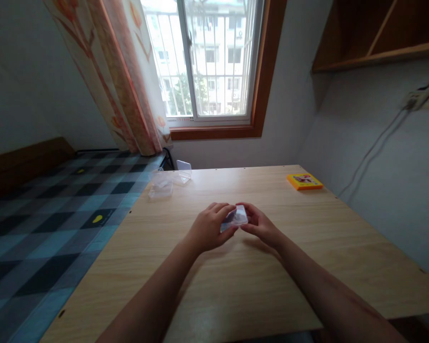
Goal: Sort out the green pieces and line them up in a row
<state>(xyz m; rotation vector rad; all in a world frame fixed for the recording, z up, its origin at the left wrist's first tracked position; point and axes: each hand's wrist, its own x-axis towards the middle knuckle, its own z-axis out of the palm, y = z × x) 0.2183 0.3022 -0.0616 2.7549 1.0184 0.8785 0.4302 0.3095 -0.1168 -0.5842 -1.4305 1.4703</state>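
A small clear plastic box [240,215] is held between my two hands, a little above the middle of the wooden table [207,286]. My left hand [214,224] wraps round its left side, fingers over the top and thumb along the near edge. At the right end, my right hand [260,224] grips the box between thumb and fingertips. Something dark shows through the box near my left fingers, too unclear to name. My left hand covers part of the box.
Clear plastic cases [161,189] sit at the table's far left corner, beside one standing open [184,172]. A flat orange box [304,181] lies at the far right. A bed with a checked cover [57,228] adjoins the left edge; a wall stands right.
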